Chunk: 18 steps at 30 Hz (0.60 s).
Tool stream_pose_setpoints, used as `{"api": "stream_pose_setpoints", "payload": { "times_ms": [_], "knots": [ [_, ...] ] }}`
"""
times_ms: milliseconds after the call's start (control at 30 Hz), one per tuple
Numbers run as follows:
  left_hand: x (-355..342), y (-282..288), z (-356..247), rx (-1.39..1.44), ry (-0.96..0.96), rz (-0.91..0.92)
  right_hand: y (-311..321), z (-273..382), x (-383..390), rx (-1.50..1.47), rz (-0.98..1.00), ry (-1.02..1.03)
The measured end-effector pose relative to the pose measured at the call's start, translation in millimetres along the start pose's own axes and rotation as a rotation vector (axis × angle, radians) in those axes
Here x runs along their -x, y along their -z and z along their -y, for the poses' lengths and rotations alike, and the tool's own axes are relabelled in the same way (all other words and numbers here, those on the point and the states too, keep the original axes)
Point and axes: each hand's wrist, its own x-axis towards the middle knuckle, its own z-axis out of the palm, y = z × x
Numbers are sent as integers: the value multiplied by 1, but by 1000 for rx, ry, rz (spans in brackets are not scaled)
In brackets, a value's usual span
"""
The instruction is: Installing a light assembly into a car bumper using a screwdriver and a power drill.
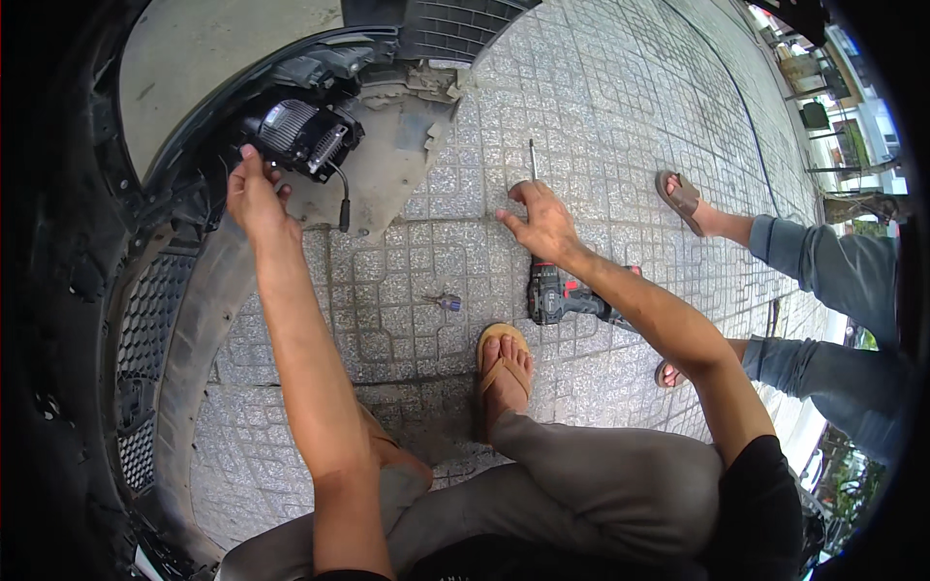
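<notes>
At the inner side of a dark car bumper (184,179) sits a black lamp unit (300,136) with silver cooling fins and a short cable ending in a black plug (345,215). My left hand (262,203) is closed at the lower left corner of this unit; its bent fingers partly hide what they grip. Over the paving, my right hand (544,225) curls round a screwdriver (532,158), its thumb sticking out to the left. Only the thin metal shaft shows, pointing away from me; the palm hides its handle.
A black and red cordless drill (557,295) lies on the paving (387,281) below my right hand. Left of it is a small blue and metal item (448,301). My sandalled foot (505,368) is close by. Another person's legs (823,261) stand at the right.
</notes>
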Motion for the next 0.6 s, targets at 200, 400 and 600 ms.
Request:
{"api": "stream_pose_setpoints", "payload": {
  "times_ms": [200, 400, 600],
  "knots": [
    [68, 0, 45, -132, -280, -229, -4, -81, 35, -165, 404, -500],
    [208, 25, 137, -717, -587, 371, -24, -82, 33, -81, 380, -458],
    [289, -2, 167, -776, -192, 675, -17, -69, 43, -279, 330, -464]
  ]
}}
